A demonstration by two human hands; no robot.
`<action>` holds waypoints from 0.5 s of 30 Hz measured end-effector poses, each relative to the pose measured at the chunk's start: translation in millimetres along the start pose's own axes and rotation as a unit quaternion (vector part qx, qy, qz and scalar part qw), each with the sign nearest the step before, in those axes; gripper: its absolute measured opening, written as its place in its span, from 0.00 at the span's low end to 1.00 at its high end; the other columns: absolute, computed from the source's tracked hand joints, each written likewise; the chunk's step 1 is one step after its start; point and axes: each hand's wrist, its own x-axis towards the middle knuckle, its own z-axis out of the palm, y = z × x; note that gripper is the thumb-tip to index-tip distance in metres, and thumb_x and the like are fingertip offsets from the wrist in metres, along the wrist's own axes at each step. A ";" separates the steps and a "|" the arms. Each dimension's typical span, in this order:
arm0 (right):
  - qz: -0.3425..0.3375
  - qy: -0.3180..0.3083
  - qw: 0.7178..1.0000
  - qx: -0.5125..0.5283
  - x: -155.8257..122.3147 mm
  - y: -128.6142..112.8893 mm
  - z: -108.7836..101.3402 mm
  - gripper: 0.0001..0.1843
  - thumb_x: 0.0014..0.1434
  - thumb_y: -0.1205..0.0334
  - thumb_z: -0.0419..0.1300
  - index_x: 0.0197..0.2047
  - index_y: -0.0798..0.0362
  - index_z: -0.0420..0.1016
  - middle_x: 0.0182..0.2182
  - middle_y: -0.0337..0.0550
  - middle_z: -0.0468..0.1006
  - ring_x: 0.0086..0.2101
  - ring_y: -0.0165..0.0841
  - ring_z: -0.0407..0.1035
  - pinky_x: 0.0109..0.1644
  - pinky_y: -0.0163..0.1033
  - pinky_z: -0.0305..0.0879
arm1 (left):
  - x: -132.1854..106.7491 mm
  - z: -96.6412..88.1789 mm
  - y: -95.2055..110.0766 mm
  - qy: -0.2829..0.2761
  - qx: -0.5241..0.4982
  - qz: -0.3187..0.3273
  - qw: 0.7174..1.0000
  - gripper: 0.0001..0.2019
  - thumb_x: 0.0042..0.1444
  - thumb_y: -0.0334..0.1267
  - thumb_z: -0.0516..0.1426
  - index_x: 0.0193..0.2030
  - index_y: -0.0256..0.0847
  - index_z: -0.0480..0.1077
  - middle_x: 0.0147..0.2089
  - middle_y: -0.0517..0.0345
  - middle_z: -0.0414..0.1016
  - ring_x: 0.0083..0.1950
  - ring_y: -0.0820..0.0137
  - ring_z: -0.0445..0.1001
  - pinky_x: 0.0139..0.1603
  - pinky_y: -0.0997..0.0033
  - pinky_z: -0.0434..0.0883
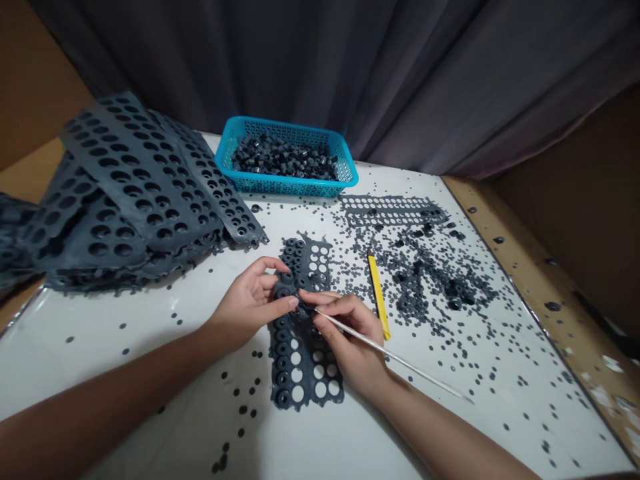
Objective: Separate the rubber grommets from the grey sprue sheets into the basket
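Observation:
A dark rubber sheet point(306, 393) with rows of holes and moulded ring-shaped parts lies on the white table before me. My left hand point(260, 290) is closed on its left edge, thumb and fingers around the raised rings. In my right hand point(353, 333) is a thin pale pointed stick point(400, 360), held like a pen, its tip at the sheet beside my left thumb. The fingers cover the spot where the tip meets the rubber. To the right of that hand lies a yellow cutter-like tool point(379, 297).
At the back stands a blue basket point(285, 185) of small black rubber parts. Stacked perforated sheets point(150, 180) fill the left side. A punched strip point(395, 212) lies at the back right, above a scatter of small black discs point(425, 280). A dark curtain point(320, 60) hangs behind.

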 end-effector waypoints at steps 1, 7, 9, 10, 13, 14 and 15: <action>-0.002 0.002 1.000 -0.003 -0.2 0.3 0.2 0.05 0.56 0.68 0.60 0.33 0.49 0.70 0.42 0.42 0.80 0.45 0.35 0.72 0.52 0.47 0.66 | 0.0 -0.1 -0.1 0.001 0.002 0.000 1.000 0.19 0.48 0.33 0.63 0.43 0.43 0.58 0.29 0.63 0.73 0.28 0.76 0.70 0.30 0.78 0.63; -0.034 0.013 0.999 -0.035 -1.6 1.8 0.8 0.05 0.56 0.69 0.60 0.33 0.49 0.70 0.41 0.44 0.80 0.44 0.37 0.73 0.51 0.49 0.67 | 0.0 -0.5 -0.9 0.001 0.012 -0.004 1.000 0.19 0.48 0.34 0.63 0.43 0.43 0.58 0.29 0.64 0.73 0.29 0.75 0.70 0.31 0.77 0.64; -0.052 0.012 0.998 -0.044 -2.0 2.5 0.9 0.07 0.56 0.71 0.59 0.34 0.48 0.70 0.41 0.43 0.80 0.44 0.37 0.73 0.51 0.49 0.67 | 0.1 -0.7 -1.2 -0.003 0.012 -0.002 1.000 0.19 0.48 0.34 0.62 0.43 0.43 0.58 0.28 0.64 0.73 0.29 0.76 0.70 0.31 0.78 0.63; -0.062 0.012 0.997 -0.048 -2.2 2.9 0.9 0.07 0.56 0.71 0.59 0.34 0.48 0.70 0.42 0.42 0.80 0.44 0.37 0.73 0.51 0.49 0.67 | 0.1 -0.6 -1.1 -0.004 0.013 -0.001 1.000 0.19 0.48 0.34 0.62 0.43 0.43 0.58 0.28 0.65 0.73 0.28 0.76 0.70 0.30 0.79 0.63; -0.093 0.019 0.993 -0.070 -2.0 3.3 1.0 0.08 0.55 0.72 0.59 0.35 0.47 0.70 0.42 0.42 0.80 0.43 0.38 0.73 0.50 0.50 0.68 | -0.1 -0.2 -0.2 -0.004 0.024 0.001 1.000 0.18 0.49 0.34 0.62 0.43 0.43 0.59 0.28 0.65 0.72 0.28 0.76 0.69 0.30 0.79 0.62; -0.098 0.020 0.992 -0.081 -1.8 3.2 1.0 0.08 0.55 0.72 0.59 0.34 0.47 0.70 0.41 0.42 0.80 0.43 0.38 0.74 0.49 0.49 0.69 | -0.3 -0.2 0.1 -0.003 0.029 0.003 1.000 0.18 0.49 0.34 0.62 0.43 0.43 0.59 0.28 0.65 0.72 0.28 0.76 0.69 0.30 0.79 0.62; -0.100 0.023 0.990 -0.093 -1.5 3.2 1.0 0.08 0.55 0.71 0.59 0.34 0.47 0.71 0.41 0.43 0.80 0.42 0.38 0.74 0.49 0.49 0.69 | -0.4 -0.2 0.4 -0.002 0.033 0.004 0.999 0.18 0.49 0.35 0.62 0.43 0.43 0.59 0.28 0.65 0.72 0.27 0.76 0.69 0.30 0.78 0.62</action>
